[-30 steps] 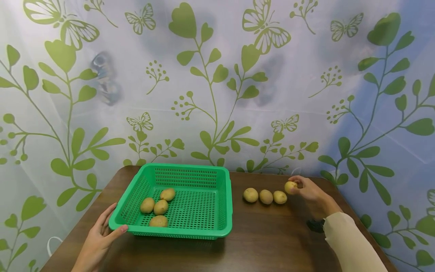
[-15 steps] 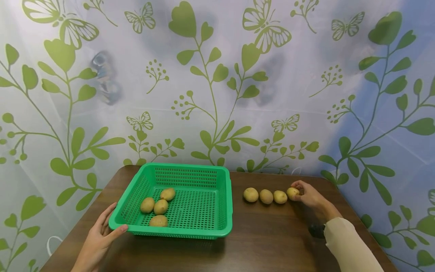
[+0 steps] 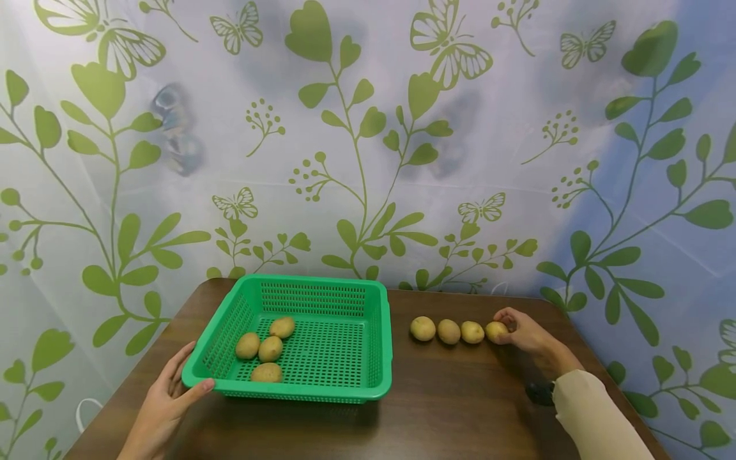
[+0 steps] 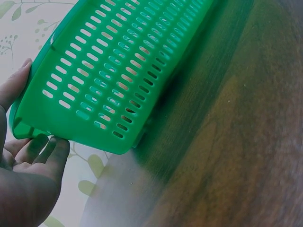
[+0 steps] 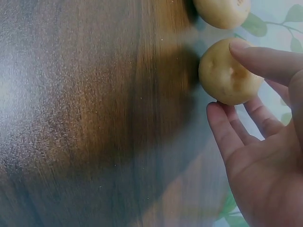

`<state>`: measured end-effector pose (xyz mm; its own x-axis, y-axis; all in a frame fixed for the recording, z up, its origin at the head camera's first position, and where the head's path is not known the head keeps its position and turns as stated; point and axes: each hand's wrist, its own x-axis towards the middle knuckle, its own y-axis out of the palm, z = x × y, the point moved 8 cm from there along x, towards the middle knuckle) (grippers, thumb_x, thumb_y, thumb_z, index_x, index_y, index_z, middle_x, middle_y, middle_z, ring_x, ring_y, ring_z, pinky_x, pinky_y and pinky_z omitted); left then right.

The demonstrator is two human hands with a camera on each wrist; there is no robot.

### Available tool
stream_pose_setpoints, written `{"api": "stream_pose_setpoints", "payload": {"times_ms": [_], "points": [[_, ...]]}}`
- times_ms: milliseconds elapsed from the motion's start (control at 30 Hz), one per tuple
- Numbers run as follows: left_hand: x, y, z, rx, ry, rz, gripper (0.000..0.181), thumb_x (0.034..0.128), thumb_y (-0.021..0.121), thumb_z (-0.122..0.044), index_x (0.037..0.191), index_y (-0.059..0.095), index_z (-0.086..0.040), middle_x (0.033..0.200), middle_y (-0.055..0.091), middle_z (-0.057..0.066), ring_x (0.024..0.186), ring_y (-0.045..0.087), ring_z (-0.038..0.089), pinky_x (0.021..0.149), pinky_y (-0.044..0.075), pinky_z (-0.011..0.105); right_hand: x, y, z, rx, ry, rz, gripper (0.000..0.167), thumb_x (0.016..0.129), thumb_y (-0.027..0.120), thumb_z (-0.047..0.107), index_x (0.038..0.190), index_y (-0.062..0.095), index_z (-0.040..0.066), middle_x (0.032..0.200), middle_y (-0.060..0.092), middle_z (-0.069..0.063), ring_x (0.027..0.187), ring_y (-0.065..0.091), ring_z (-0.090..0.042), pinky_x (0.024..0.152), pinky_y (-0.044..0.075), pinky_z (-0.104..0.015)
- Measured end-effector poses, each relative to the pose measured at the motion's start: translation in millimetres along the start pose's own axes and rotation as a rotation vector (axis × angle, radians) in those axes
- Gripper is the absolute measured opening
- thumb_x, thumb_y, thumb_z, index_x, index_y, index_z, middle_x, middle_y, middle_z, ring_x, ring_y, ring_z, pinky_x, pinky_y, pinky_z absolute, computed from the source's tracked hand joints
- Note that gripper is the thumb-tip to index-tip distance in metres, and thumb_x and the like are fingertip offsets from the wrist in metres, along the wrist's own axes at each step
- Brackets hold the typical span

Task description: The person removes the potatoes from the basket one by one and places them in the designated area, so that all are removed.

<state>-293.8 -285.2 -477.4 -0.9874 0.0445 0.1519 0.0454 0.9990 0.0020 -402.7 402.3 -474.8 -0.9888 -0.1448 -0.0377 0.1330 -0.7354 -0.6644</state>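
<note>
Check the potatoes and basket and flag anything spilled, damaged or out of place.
Nothing looks spilled or askew: the green basket sits upright on the wooden table. The one mild oddity is a brownish dent in the potato in the right hand; bruise or eye, I can't tell.

Brown wood-grained bench [image 3: 448, 409], carrying green slotted basket [image 3: 287, 388], runs on in front of basket and well out to its right. On bench, right of basket, row of four: first potato [image 3: 422, 328] near basket's side, browner second potato [image 3: 449, 331] next, third potato [image 3: 472, 332] just beyond, last potato [image 3: 496, 332] farthest from basket.
</note>
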Motion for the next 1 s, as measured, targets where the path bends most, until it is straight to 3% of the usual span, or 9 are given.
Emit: {"api": "stream_pose_setpoints", "payload": {"times_ms": [400,733,1000], "points": [[0.1,-0.3,1.6,0.015,0.0,-0.002,0.08,0.1037,0.063,-0.002,0.166,0.013,-0.009,0.153,0.039,-0.011,0.126,0.049,-0.01,0.093,0.05,0.014,0.5,5.9,3.6,-0.025,-0.034,0.043,0.052,0.087,0.082,0.002,0.128,0.053,-0.011,0.118,0.055,-0.024,0.103,0.056,-0.035,0.079,0.048,-0.041],[1.6,-0.2,1.3,0.036,0.005,0.005,0.08,0.1036,0.063,-0.003,0.166,0.012,-0.007,0.15,0.041,-0.015,0.125,0.049,-0.011,0.092,0.05,0.014,0.6,2.4,5.5,-0.042,-0.014,0.064,0.055,0.089,0.082,0.007,0.133,0.053,-0.009,0.123,0.054,-0.025,0.106,0.055,-0.037,0.082,0.05,-0.044],[2.0,-1.8,0.7,0.081,0.008,-0.009,0.08,0.1034,0.065,-0.004,0.166,0.014,-0.008,0.149,0.042,-0.016,0.123,0.048,-0.013,0.091,0.05,0.013,-3.0,-2.5,7.0,0.07,0.058,0.082,0.061,0.088,0.081,0.006,0.139,0.049,-0.007,0.131,0.048,-0.026,0.122,0.047,-0.044,0.093,0.047,-0.053]]}}
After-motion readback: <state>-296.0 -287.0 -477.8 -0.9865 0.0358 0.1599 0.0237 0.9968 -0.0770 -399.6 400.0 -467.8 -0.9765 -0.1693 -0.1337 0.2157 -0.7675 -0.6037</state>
